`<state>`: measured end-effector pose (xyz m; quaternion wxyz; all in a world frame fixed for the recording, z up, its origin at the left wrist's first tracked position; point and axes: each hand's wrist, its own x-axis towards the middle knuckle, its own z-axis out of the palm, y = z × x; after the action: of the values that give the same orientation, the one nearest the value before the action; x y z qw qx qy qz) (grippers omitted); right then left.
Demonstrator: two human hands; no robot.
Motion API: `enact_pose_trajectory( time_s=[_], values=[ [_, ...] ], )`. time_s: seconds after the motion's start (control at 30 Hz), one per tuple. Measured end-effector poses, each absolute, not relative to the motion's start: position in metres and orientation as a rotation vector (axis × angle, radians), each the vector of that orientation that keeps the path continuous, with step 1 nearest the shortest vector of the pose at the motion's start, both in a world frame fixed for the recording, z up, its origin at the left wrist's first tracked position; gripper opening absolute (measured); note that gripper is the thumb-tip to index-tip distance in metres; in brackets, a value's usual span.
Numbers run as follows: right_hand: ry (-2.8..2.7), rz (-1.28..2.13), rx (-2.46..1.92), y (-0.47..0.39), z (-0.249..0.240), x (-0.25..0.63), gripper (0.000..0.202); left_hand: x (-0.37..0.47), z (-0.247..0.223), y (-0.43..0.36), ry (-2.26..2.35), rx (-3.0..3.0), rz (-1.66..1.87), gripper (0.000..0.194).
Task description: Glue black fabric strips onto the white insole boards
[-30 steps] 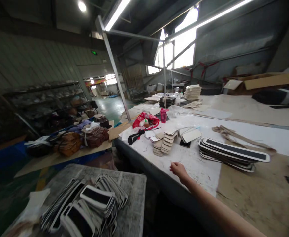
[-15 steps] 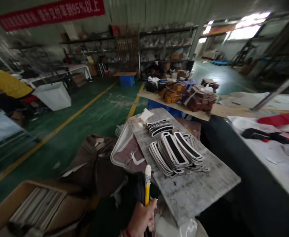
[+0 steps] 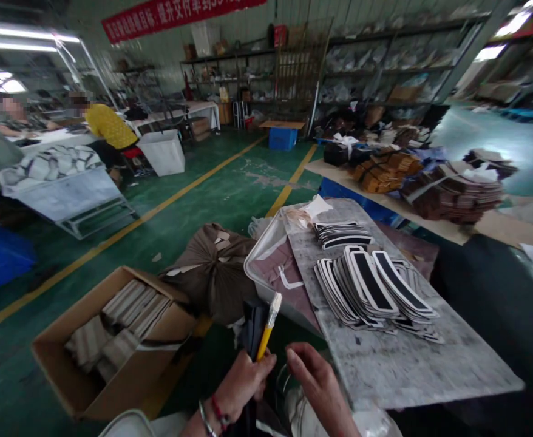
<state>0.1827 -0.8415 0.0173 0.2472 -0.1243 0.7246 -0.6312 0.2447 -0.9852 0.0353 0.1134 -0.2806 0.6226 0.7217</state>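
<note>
green workshop floor, grey slab (image 3: pixel 385 358) stacked with black strips (image 3: pixel 376 291): left hand (image 3: pixel 241 382) grips yellow brush (image 3: pixel 266 328) upright, right hand (image 3: pixel 319 385) loosely open beside it, seemingly readying to brush a strip.

1. Left hand (image 3: pixel 241 383): forearm cut off by the bottom edge; its fingers hide the lower handle of the yellow brush (image 3: pixel 266 331).
2. Right hand (image 3: pixel 319 388): wrist runs out of frame at the bottom.
3. Dark item (image 3: pixel 254 325) behind the brush: partly covered, kind cannot be told.
4. Red banner (image 3: pixel 179 11): lettering cut by the top edge, unreadable.
5. Shelves (image 3: pixel 385 67) at the far wall: contents blurred, too small to identify.
6. Cardboard box (image 3: pixel 125 358): contents only partly visible.
</note>
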Motion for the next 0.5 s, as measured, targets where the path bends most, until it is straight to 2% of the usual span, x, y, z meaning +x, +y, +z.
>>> enact_pose_trajectory(
  time_s=[0.13, 0.27, 0.5],
  values=[
    [1.680, -1.807, -0.368, -0.893, 0.025, 0.194, 0.039, 0.264, 0.043, -0.989, 1.913, -0.831, 2.010, 0.048],
    [1.593, -1.914, -0.185, -0.920, 0.009, 0.190, 0.040, 0.254, 0.030, -1.019, 1.863, -0.735, 2.124, 0.043],
    [1.921, -1.853, -0.041, -1.018, -0.014, 0.128, 0.039, 0.185, 0.023, -1.142, 1.806, -0.465, 2.072, 0.042]
  ],
)
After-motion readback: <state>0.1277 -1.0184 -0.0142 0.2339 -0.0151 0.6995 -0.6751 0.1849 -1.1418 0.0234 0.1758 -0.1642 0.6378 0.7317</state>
